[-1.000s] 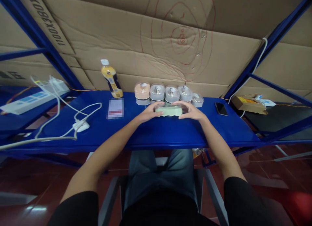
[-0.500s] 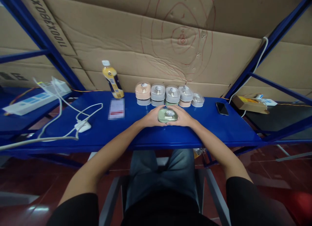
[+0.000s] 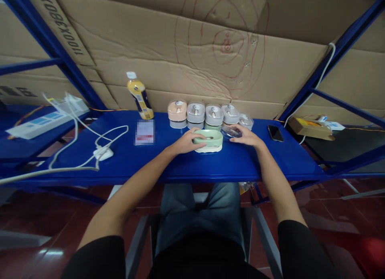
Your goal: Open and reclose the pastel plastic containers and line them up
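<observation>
A pale green box point(image 3: 215, 142) with its top uncovered rests on the blue table, and its white base shows below. My left hand point(image 3: 190, 140) grips its left end, fingers over the rim and thumb along the front. To the right of it, my right hand point(image 3: 246, 135) holds a clear plastic lid point(image 3: 231, 131) by its right side, just above the table. Behind both hands runs a row of small lidded boxes, mostly stacked in twos: a peach box point(image 3: 177, 107) on the left, then grey boxes point(image 3: 195, 112).
A yellow drink bottle point(image 3: 140, 96) and a blurred-out card point(image 3: 144, 132) are on the left. White cables with a plug point(image 3: 102, 152) lie farther left. A phone point(image 3: 275, 133) is on the right, with a cardboard box point(image 3: 311, 128) beyond. Cardboard point(image 3: 144, 50) walls the back.
The clear lid has come off the green box. My right hand has moved right with it, while my left hand stays on the box, which now sits lower on the table.
</observation>
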Motion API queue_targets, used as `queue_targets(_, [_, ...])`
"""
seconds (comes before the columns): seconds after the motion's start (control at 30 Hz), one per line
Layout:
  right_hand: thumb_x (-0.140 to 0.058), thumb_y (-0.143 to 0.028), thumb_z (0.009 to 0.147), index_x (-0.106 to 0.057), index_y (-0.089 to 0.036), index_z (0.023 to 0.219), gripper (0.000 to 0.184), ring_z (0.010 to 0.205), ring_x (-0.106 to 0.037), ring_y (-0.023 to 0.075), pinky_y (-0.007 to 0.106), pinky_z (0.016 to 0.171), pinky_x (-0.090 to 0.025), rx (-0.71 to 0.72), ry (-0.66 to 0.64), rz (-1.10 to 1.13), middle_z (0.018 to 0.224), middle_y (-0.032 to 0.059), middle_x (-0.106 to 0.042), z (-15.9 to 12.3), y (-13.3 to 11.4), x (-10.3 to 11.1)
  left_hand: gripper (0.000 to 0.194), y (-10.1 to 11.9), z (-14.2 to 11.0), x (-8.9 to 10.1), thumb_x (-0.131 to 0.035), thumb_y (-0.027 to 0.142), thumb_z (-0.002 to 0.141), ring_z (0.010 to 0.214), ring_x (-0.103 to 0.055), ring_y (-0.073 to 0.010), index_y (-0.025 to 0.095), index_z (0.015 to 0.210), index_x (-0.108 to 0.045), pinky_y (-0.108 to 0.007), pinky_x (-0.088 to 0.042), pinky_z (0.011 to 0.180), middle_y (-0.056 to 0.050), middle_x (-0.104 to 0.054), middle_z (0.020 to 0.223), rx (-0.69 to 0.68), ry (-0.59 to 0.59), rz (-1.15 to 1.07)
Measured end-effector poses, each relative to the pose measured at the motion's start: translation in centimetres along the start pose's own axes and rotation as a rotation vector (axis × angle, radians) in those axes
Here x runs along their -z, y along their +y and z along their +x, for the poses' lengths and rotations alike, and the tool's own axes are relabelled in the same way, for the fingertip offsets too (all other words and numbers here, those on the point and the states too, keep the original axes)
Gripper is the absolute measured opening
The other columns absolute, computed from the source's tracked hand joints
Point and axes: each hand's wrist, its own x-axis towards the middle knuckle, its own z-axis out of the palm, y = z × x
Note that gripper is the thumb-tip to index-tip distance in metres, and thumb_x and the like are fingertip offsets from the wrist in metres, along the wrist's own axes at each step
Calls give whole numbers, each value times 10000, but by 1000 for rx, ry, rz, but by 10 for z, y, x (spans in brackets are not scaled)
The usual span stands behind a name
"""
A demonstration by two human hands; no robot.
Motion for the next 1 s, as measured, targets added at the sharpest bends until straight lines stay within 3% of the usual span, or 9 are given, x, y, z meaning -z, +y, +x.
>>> queue_targets(0.23, [-912,-521,665,-638,-231,1392,829,1353,-619,356,561,1213,-438,-3,-55,0,1446,111,-660,0,2,1,517,-35,-14,37,-723,666,844,1182,-652,-336,219,1087,-815,-535,-495,1103,-131,-641,1227,98,97,114])
queue_targets(0.4, [-933,-490,633,-681,-250,1350,796,1290,-655,357,581,1173,-474,-6,-114,-26,1372,82,-709,2,6,-1,585,-50,-25,45,-723,728,807,1121,-671,-332,227,1096,-810,-536,-523,1065,-131,-678,1207,156,117,134])
queue_targets(0.6, [-902,-562,682,-666,-265,1389,802,1329,-637,352,574,1186,-468,-1,4,17,1425,93,-685,0,-2,-2,577,-21,-20,31,-749,609,862,1250,-648,-314,215,1283,-713,-498,-483,1143,-136,-673,1331,44,159,53])
queue_targets(0.77, [-863,-598,752,-636,-304,1442,784,1346,-617,343,568,1185,-458,127,127,61,1462,88,-664,5,-29,-15,871,4,-16,4,-832,546,809,1423,-537,-362,199,1525,-480,-526,-404,1226,-169,-557,1538,56,143,38])
queue_targets(1.0, [-906,-585,714,-655,-293,1440,821,1294,-637,344,552,1159,-473,343,15,-4,1405,113,-659,17,-57,-54,1086,6,-13,-19,-881,534,759,1521,-426,-412,176,1614,-315,-554,-358,1258,-223,-428,1633,112,43,0])
